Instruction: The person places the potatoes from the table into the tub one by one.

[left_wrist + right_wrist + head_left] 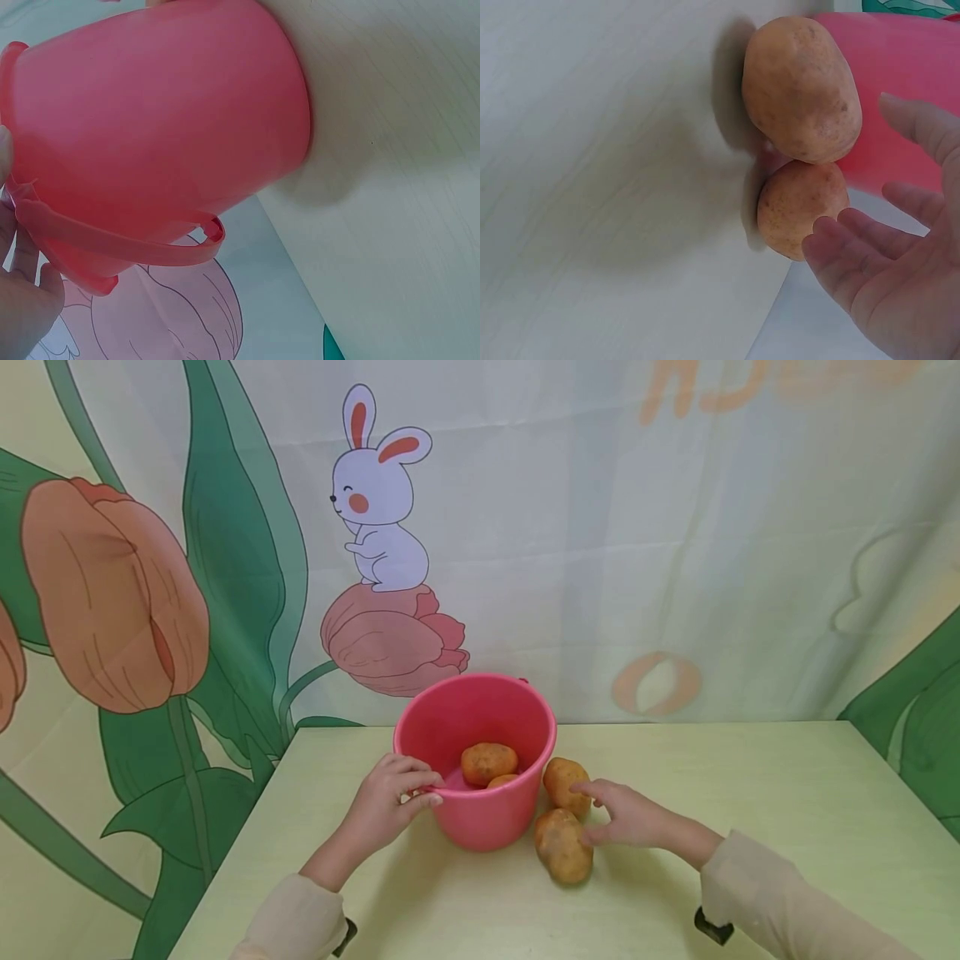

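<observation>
1. Pink plastic is what your left hand (pixel 390 802) has hold of: its grip is closed on the rim of the small bucket (pixel 487 814), fingers curled over the near-left edge and steadying it. The left wrist view shows the bucket's outer wall and its handle (pixel 150 251) lying down against the side.
2. Your bucket stands upright on the pale green surface (pixel 750 827), near the back edge and in front of the printed backdrop with the rabbit (pixel 378 497).
3. Two potatoes already lie inside the bucket: one in plain sight (pixel 488 762), the other (pixel 502 781) only partly showing above the near rim.
4. Two more wait outside, just right of the bucket. The far potato (pixel 564 781) sits beside the wall; the near potato (pixel 562 846) lies in front of it, and the two look to be touching.
5. Your right hand (pixel 630 814) reaches in between these two. Its grip is apart: fingers spread and fairly straight, tips at the potatoes, clamped on nothing. The right wrist view confirms an open palm close to the smaller-looking one.
6. Judging by how things lie, you are about halfway: two in, two left on the surface, and the next one not yet picked up.
</observation>
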The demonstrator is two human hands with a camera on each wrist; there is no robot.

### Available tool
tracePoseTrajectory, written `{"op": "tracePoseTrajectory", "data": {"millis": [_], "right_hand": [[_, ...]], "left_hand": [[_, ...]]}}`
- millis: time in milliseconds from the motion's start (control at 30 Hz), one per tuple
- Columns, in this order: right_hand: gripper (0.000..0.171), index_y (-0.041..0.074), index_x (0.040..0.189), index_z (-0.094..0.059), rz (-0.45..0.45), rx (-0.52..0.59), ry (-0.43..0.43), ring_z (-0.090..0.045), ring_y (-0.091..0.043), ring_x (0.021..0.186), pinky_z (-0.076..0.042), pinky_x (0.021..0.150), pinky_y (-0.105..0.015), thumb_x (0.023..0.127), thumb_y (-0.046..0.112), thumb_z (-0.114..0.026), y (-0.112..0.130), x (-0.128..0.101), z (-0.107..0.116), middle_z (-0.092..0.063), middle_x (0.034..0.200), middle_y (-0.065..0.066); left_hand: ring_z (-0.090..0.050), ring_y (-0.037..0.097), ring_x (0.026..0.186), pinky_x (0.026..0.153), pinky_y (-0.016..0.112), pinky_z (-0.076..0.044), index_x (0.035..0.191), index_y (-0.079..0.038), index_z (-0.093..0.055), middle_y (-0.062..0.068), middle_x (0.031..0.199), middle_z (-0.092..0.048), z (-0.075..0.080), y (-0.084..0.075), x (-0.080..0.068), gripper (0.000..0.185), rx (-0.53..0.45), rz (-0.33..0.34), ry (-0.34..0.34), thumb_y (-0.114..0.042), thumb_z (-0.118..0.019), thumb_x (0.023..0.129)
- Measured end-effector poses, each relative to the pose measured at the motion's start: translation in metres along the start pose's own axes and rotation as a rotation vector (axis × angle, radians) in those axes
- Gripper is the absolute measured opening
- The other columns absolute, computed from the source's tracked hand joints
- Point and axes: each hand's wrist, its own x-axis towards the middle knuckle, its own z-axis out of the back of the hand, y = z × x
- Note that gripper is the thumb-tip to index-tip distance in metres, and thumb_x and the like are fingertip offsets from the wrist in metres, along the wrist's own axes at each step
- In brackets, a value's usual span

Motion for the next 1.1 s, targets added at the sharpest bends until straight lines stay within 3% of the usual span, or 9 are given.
{"op": "tracePoseTrajectory", "data": {"millis": [667,933,1100], "right_hand": [[0.067,-0.006,0.125,-0.042,0.008,0.034,-0.024,-0.052,-0.034,0.101,-0.045,0.082,-0.044,0.073,0.025,-0.071,-0.004,-0.008,-0.016,-0.050,0.122,-0.022],[0.065,-0.009,0.120,-0.045,0.153,0.021,-0.103,-0.052,-0.034,0.100,-0.047,0.077,-0.043,0.074,0.029,-0.070,-0.007,-0.010,-0.024,-0.053,0.115,-0.023],[0.067,-0.008,0.121,-0.044,0.132,0.040,-0.098,-0.052,-0.036,0.099,-0.047,0.078,-0.045,0.073,0.030,-0.071,-0.006,-0.010,-0.027,-0.053,0.115,-0.023]], "left_hand": [[-0.048,0.014,0.097,0.068,0.027,-0.053,0.095,-0.018,-0.069,-0.003,0.095,-0.061,0.000,0.000,0.000,0.026,-0.001,-0.008,-0.007,-0.019,-0.074,0.069],[-0.048,0.014,0.097,0.069,0.026,-0.053,0.095,-0.018,-0.069,-0.003,0.095,-0.061,0.001,0.000,0.000,0.025,0.004,-0.015,-0.005,-0.020,-0.073,0.070],[-0.048,0.014,0.097,0.069,0.026,-0.053,0.095,-0.018,-0.069,-0.002,0.095,-0.061,0.001,0.000,0.000,0.026,0.006,-0.019,-0.003,-0.020,-0.073,0.070]]}}
